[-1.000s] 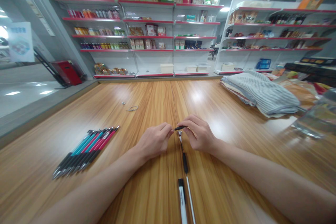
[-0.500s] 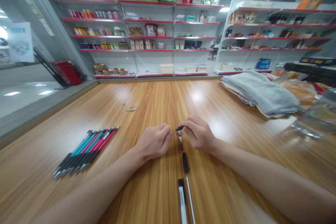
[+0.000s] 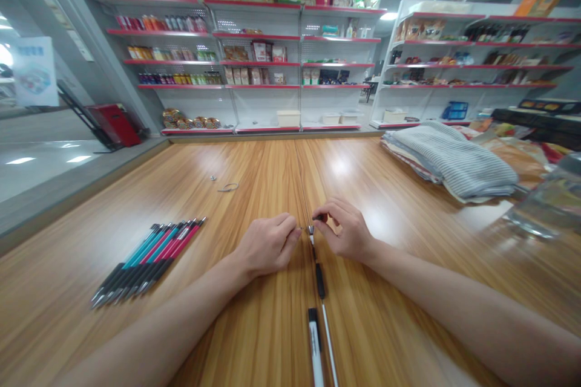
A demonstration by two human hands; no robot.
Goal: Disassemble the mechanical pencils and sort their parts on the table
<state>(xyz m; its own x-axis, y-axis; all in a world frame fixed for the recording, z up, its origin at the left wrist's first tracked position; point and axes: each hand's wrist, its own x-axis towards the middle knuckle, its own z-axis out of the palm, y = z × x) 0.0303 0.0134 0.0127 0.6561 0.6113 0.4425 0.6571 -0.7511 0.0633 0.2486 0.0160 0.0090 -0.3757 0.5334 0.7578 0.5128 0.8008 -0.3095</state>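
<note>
1. The row of pens (image 3: 146, 260), turquoise and pink with black grips, lies on the desk (image 3: 267, 172) at the left, unchanged over the last second.
2. Farther back, the small metal bit (image 3: 213, 178) and the thin ring (image 3: 226, 189) also lie as they did.
3. The left hand (image 3: 265, 246) has drawn slightly away from the black piece it was meeting a second ago. Its thumb and forefinger are pressed together; a speck shows at their tips, too small to name.
4. Between the hands, the parts run in a line toward the wearer: metal cone (image 3: 311, 230), black grip (image 3: 320, 281) and white rod (image 3: 330, 344), with the white marker (image 3: 315, 351) just beside the rod. None has shifted.
5. The right hand (image 3: 347, 233) pinches the black piece (image 3: 319, 217) between thumb and fingers, above the desk. The piece lay crosswise toward the left hand; now only its end shows. The hands therefore no longer meet at it, and the work on it seems, in my judgement, to rest with the right hand alone.
</note>
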